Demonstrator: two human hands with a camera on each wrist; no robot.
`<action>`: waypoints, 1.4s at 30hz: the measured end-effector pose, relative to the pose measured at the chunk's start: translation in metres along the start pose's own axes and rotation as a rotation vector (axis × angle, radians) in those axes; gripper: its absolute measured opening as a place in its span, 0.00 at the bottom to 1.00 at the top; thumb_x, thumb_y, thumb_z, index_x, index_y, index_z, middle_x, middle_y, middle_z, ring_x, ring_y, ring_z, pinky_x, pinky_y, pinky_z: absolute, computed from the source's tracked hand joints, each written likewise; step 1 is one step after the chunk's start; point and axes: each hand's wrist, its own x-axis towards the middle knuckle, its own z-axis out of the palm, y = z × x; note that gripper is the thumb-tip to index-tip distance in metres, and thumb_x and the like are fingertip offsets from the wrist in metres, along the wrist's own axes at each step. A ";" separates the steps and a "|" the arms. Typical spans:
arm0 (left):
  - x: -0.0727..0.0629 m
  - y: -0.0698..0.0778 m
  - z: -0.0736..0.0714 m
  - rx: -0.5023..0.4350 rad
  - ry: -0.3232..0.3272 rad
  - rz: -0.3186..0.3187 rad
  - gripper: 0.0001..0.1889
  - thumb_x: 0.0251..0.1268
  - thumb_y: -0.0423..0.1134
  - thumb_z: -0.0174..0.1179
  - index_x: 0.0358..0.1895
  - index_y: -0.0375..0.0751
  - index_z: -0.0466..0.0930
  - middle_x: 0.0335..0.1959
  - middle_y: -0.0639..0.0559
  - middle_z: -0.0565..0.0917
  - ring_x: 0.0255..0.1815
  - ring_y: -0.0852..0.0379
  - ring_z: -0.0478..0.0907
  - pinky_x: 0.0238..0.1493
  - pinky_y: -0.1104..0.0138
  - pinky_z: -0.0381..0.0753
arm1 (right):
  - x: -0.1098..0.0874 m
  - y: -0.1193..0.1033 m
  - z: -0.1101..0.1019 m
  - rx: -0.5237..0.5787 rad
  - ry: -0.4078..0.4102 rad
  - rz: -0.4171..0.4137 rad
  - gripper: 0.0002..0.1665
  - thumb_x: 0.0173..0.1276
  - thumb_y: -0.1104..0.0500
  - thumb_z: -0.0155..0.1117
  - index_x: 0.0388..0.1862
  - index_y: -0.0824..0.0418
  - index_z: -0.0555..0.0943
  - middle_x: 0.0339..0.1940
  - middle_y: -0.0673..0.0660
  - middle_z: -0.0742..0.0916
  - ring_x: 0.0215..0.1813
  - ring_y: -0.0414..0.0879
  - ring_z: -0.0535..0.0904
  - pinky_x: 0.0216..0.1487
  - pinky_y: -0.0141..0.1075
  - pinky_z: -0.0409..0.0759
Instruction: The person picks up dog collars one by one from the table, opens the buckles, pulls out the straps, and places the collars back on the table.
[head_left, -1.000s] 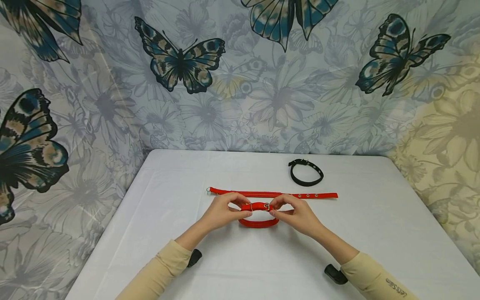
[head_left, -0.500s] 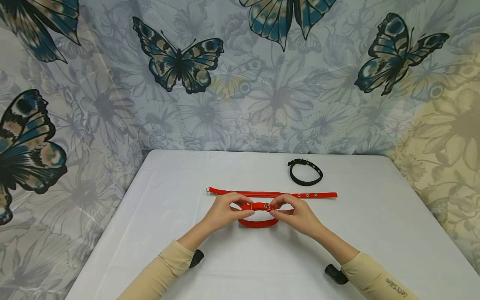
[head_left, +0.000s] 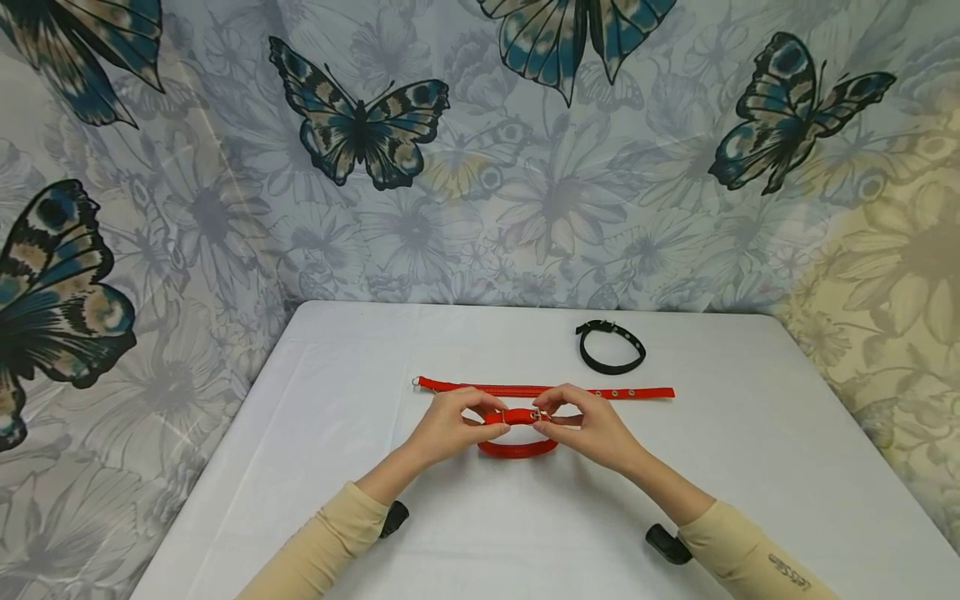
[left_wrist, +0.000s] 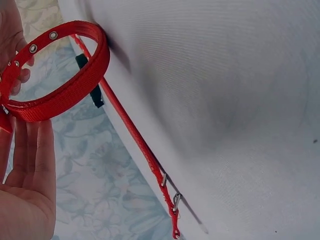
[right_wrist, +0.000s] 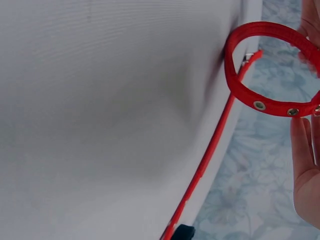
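A red buckled collar is fastened into a loop in the head view, between both hands. My left hand pinches its strap left of the metal buckle, thumb below and fingers above. On the buckle side, my right hand pinches the collar with thumb and fingertips. The left wrist view shows the collar's padded band and metal eyelets. More eyelets show along the strap in the right wrist view. Fingertips partly hide the buckle there.
Just behind the hands, a second red collar lies unfastened and straight across the white table. A black collar, closed into a ring, lies farther back on the right. Butterfly-print fabric hangs behind the table.
My right hand's fingertips have shifted slightly left, closer over the buckle. The left hand and the looped collar stay nearly in place. The other collars have not moved.
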 end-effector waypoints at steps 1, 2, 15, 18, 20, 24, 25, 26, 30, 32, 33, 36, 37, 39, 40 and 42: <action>0.000 0.000 0.000 0.000 -0.001 0.002 0.11 0.57 0.44 0.71 0.44 0.51 0.86 0.36 0.62 0.83 0.40 0.63 0.78 0.37 0.70 0.83 | 0.001 -0.001 0.000 -0.001 0.000 -0.006 0.15 0.61 0.64 0.72 0.46 0.64 0.81 0.42 0.56 0.85 0.47 0.56 0.79 0.46 0.40 0.84; 0.000 0.001 0.000 -0.001 -0.002 0.003 0.11 0.58 0.45 0.71 0.44 0.51 0.86 0.36 0.62 0.83 0.40 0.63 0.78 0.38 0.70 0.83 | 0.001 -0.002 0.000 -0.001 0.000 -0.013 0.15 0.60 0.65 0.72 0.46 0.64 0.81 0.42 0.56 0.85 0.47 0.56 0.79 0.46 0.41 0.84; -0.002 0.006 0.002 0.008 -0.010 0.016 0.10 0.58 0.42 0.71 0.43 0.49 0.86 0.35 0.63 0.82 0.38 0.63 0.78 0.39 0.71 0.83 | 0.007 0.034 0.011 -0.051 0.000 -0.072 0.12 0.60 0.61 0.74 0.42 0.52 0.83 0.39 0.47 0.84 0.43 0.43 0.80 0.44 0.36 0.84; -0.002 0.008 0.002 0.017 -0.014 0.015 0.11 0.58 0.42 0.71 0.44 0.48 0.86 0.35 0.63 0.82 0.39 0.63 0.78 0.38 0.71 0.83 | 0.007 0.036 0.011 -0.050 -0.002 -0.095 0.12 0.60 0.58 0.74 0.42 0.48 0.83 0.39 0.44 0.84 0.43 0.41 0.79 0.44 0.35 0.84; -0.002 0.009 0.002 0.022 -0.019 0.016 0.13 0.58 0.42 0.71 0.45 0.45 0.86 0.37 0.62 0.83 0.40 0.62 0.78 0.39 0.71 0.82 | 0.006 0.036 0.010 -0.048 -0.004 -0.109 0.11 0.61 0.55 0.73 0.42 0.47 0.82 0.39 0.43 0.84 0.43 0.41 0.79 0.44 0.35 0.84; -0.001 0.011 0.001 0.039 -0.027 0.024 0.15 0.58 0.42 0.71 0.47 0.42 0.86 0.38 0.60 0.83 0.41 0.62 0.78 0.39 0.72 0.82 | 0.005 0.035 0.009 -0.042 -0.006 -0.113 0.10 0.62 0.52 0.73 0.42 0.45 0.82 0.39 0.42 0.83 0.43 0.41 0.80 0.44 0.35 0.84; -0.001 0.012 0.001 0.043 -0.027 0.026 0.15 0.59 0.42 0.71 0.47 0.42 0.86 0.38 0.59 0.84 0.40 0.61 0.78 0.39 0.73 0.82 | 0.005 0.035 0.010 -0.044 -0.007 -0.113 0.10 0.62 0.51 0.72 0.42 0.45 0.82 0.39 0.42 0.83 0.43 0.41 0.80 0.44 0.35 0.84; -0.001 0.012 0.001 0.048 -0.026 0.027 0.14 0.59 0.42 0.71 0.47 0.42 0.86 0.37 0.59 0.84 0.40 0.61 0.78 0.39 0.73 0.82 | 0.005 0.035 0.010 -0.045 -0.007 -0.112 0.10 0.62 0.52 0.73 0.42 0.45 0.82 0.39 0.42 0.83 0.43 0.41 0.80 0.44 0.35 0.83; -0.001 0.011 0.001 0.063 -0.019 0.038 0.12 0.58 0.40 0.71 0.45 0.44 0.86 0.36 0.58 0.84 0.40 0.62 0.78 0.38 0.73 0.82 | 0.006 0.035 0.010 -0.045 -0.011 -0.096 0.11 0.61 0.56 0.73 0.41 0.46 0.82 0.39 0.42 0.84 0.43 0.41 0.79 0.44 0.34 0.83; -0.001 0.011 0.002 0.069 -0.014 0.048 0.12 0.58 0.40 0.71 0.45 0.44 0.87 0.36 0.59 0.84 0.39 0.62 0.78 0.37 0.73 0.82 | 0.007 0.035 0.010 -0.050 -0.010 -0.095 0.11 0.61 0.59 0.74 0.41 0.49 0.82 0.39 0.44 0.84 0.43 0.42 0.80 0.44 0.35 0.83; -0.001 0.011 0.002 0.072 -0.013 0.053 0.12 0.58 0.40 0.71 0.45 0.44 0.87 0.36 0.59 0.84 0.39 0.62 0.78 0.37 0.74 0.82 | 0.007 0.034 0.010 -0.053 -0.010 -0.096 0.11 0.61 0.61 0.73 0.41 0.51 0.82 0.39 0.46 0.84 0.43 0.43 0.80 0.44 0.36 0.84; -0.001 0.011 0.002 0.080 -0.013 0.057 0.11 0.58 0.40 0.71 0.45 0.44 0.87 0.36 0.59 0.84 0.39 0.63 0.77 0.37 0.74 0.82 | 0.008 0.033 0.011 -0.061 -0.009 -0.105 0.12 0.60 0.63 0.73 0.41 0.55 0.82 0.39 0.49 0.84 0.43 0.47 0.80 0.44 0.39 0.84; -0.001 0.010 0.002 0.081 -0.014 0.057 0.12 0.58 0.40 0.71 0.45 0.44 0.87 0.36 0.59 0.84 0.39 0.63 0.77 0.37 0.74 0.82 | 0.008 0.033 0.011 -0.066 -0.010 -0.107 0.12 0.60 0.63 0.73 0.41 0.55 0.82 0.39 0.49 0.84 0.43 0.47 0.80 0.44 0.39 0.84; -0.001 0.011 0.003 0.082 -0.015 0.053 0.12 0.58 0.40 0.71 0.45 0.45 0.87 0.36 0.58 0.84 0.39 0.63 0.77 0.37 0.74 0.82 | 0.009 0.031 0.011 -0.073 -0.013 -0.113 0.12 0.60 0.62 0.73 0.42 0.54 0.83 0.40 0.48 0.84 0.43 0.46 0.80 0.44 0.37 0.84; -0.001 0.011 0.003 0.082 -0.016 0.052 0.12 0.58 0.40 0.71 0.45 0.45 0.87 0.36 0.58 0.84 0.39 0.63 0.77 0.37 0.74 0.82 | 0.009 0.031 0.011 -0.078 -0.015 -0.117 0.12 0.60 0.61 0.74 0.42 0.52 0.83 0.40 0.46 0.84 0.43 0.45 0.80 0.44 0.36 0.83; -0.001 0.011 0.003 0.084 -0.015 0.056 0.12 0.58 0.40 0.71 0.45 0.44 0.87 0.36 0.57 0.84 0.39 0.62 0.78 0.37 0.74 0.82 | 0.010 0.031 0.011 -0.079 -0.023 -0.134 0.12 0.61 0.58 0.74 0.42 0.49 0.83 0.40 0.43 0.84 0.44 0.41 0.79 0.45 0.34 0.83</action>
